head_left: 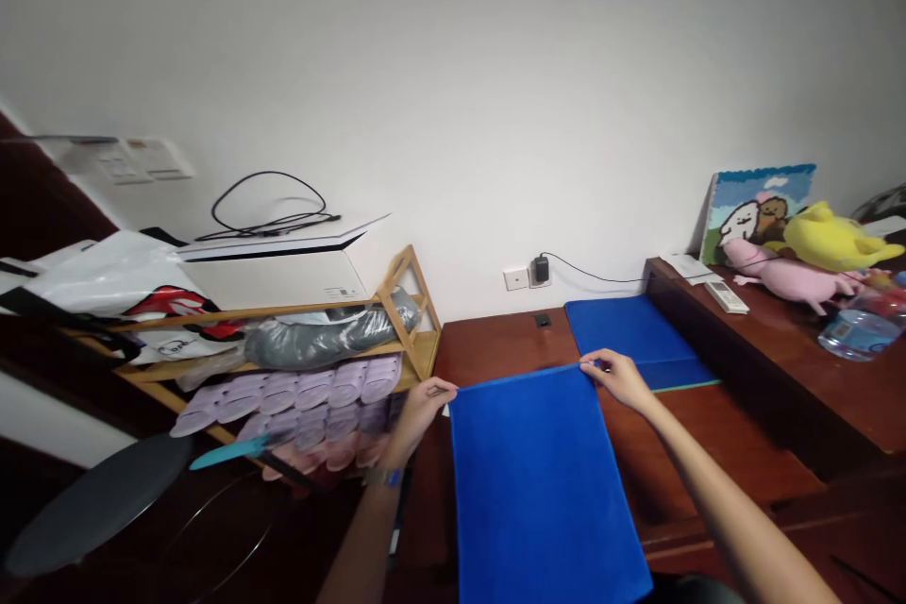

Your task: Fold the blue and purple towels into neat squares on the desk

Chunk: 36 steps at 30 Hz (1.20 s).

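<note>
Over the desk [502,344], left hand [425,406] and right hand [621,379] pinched the cloth [542,491] by its top corners; a loosened pinch risked one drooping.

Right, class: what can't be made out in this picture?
In the head view:
- Held cloth: lower left corner, cut off by the bottom edge.
- Desk: the part behind the held cloth, hidden by it.
- Box: print too small.
- Bottle: label too blurred.
</note>
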{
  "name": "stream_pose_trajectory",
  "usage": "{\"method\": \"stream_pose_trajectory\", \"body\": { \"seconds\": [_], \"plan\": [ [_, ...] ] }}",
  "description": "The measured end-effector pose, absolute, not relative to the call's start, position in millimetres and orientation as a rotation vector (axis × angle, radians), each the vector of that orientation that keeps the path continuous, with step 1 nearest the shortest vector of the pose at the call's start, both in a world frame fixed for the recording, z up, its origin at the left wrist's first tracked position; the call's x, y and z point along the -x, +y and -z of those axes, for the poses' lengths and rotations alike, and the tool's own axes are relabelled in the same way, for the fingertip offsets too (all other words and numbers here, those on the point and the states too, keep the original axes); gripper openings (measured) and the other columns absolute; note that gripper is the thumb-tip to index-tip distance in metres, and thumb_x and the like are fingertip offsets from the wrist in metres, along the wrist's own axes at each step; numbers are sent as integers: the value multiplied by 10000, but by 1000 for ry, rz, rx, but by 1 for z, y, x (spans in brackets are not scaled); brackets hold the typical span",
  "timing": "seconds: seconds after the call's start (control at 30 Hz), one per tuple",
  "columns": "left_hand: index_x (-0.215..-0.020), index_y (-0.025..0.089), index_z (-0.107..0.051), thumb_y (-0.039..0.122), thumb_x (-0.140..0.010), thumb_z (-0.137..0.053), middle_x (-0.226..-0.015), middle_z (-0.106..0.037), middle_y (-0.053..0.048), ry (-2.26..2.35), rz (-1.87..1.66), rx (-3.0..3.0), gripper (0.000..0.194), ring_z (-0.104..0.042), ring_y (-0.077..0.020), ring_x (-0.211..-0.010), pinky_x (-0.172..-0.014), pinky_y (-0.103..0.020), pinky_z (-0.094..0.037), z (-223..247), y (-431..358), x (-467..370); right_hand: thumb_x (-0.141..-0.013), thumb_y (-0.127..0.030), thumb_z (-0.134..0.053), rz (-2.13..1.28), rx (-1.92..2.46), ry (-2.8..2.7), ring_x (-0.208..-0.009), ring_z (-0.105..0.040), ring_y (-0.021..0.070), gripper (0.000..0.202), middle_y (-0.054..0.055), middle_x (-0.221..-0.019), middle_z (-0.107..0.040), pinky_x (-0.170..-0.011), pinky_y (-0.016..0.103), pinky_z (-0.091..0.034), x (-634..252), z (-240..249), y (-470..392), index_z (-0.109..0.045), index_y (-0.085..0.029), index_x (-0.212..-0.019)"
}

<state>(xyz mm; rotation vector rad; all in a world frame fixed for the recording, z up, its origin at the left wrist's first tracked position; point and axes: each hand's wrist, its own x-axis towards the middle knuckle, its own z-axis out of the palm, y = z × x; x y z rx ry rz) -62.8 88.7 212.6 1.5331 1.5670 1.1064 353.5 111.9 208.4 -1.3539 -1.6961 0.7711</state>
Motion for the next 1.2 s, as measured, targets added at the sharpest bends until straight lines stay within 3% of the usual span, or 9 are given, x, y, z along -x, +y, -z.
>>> {"method": "stream_pose_trajectory", "body": {
  "seconds": [0.1,0.23,0.43,0.5,0.6,0.7,0.83,1.03,1.2],
  "plan": [
    [-711,201,-701,228,-745,-691,-789,-794,-47,1713,-1045,-1556,45,-762,-227,-831,-786,-321,-579,-156,132,56,-923,-379,-624,-870,1547,-1680,-606,-705,176,237,43,-762,-762,-610,270,-564,-323,-151,161,-755,-183,-945],
    [-704,215,-690,96,-785,-616,-766,-776,-19,1887,-965,-1634,162,-743,-194,-803,-784,-297,-552,-99,162,47,-942,-232,-542,-854,1697,-1704,-615,-723,171,202,40,-740,-765,-615,243,-544,-297,-95,192,-737,-183,-948],
    [-820,212,-727,29,-852,-547,-881,-771,-57,1991,-919,-1896,259,-699,-230,-960,-941,-370,-526,-59,184,46,-980,-203,-485,-611,1845,-1793,-1087,-709,219,264,118,-1143,-758,-909,279,-509,-292,-59,217,-723,-186,-1094],
    [-890,204,-747,34,-882,-503,-936,-773,-87,1995,-920,-1985,296,-686,-259,-1023,-979,-415,-526,-57,189,43,-1006,-206,-441,-539,1884,-1813,-1097,-694,224,310,133,-1199,-728,-925,292,-497,-288,-58,223,-705,-181,-1167],
    [-1060,183,-762,36,-909,-443,-1177,-758,-139,1964,-930,-2126,381,-637,-292,-1209,-1103,-492,-471,-57,190,25,-1017,-160,-359,-439,1931,-1820,-1091,-684,239,409,179,-1297,-674,-944,330,-486,-275,-60,221,-655,-157,-1299],
    [-1229,208,-734,77,-937,-453,-1386,-690,-106,1831,-914,-2310,425,-567,-270,-1354,-1205,-489,-397,-54,182,-9,-1035,-179,-323,-296,1837,-1914,-1267,-603,256,474,176,-1458,-597,-1070,372,-434,-255,-57,204,-595,-174,-1422],
    [-1471,238,-585,243,-1040,-431,-1576,-546,-92,1678,-713,-2595,458,-456,-269,-1484,-1239,-519,-357,-40,168,-54,-1068,-309,-291,-158,1666,-2199,-1525,-364,261,555,134,-1632,-452,-1253,446,-254,-232,-38,182,-457,-144,-1571],
    [-1592,310,-426,479,-1074,-398,-1678,-394,-74,1751,-375,-2518,546,-338,-263,-1558,-1272,-513,-273,-29,170,-51,-1073,-451,-222,-302,1835,-2267,-1602,-182,240,664,114,-1712,-252,-1299,465,-95,-240,-25,183,-266,-137,-1657],
    [-1607,297,-405,535,-1062,-394,-1703,-332,-87,1914,-305,-2358,594,-295,-283,-1575,-1281,-512,-235,-37,181,-9,-1073,-467,-176,-365,1919,-2232,-1614,-107,215,669,86,-1735,-176,-1299,466,-58,-256,-31,201,-195,-171,-1672]
  ]
}}
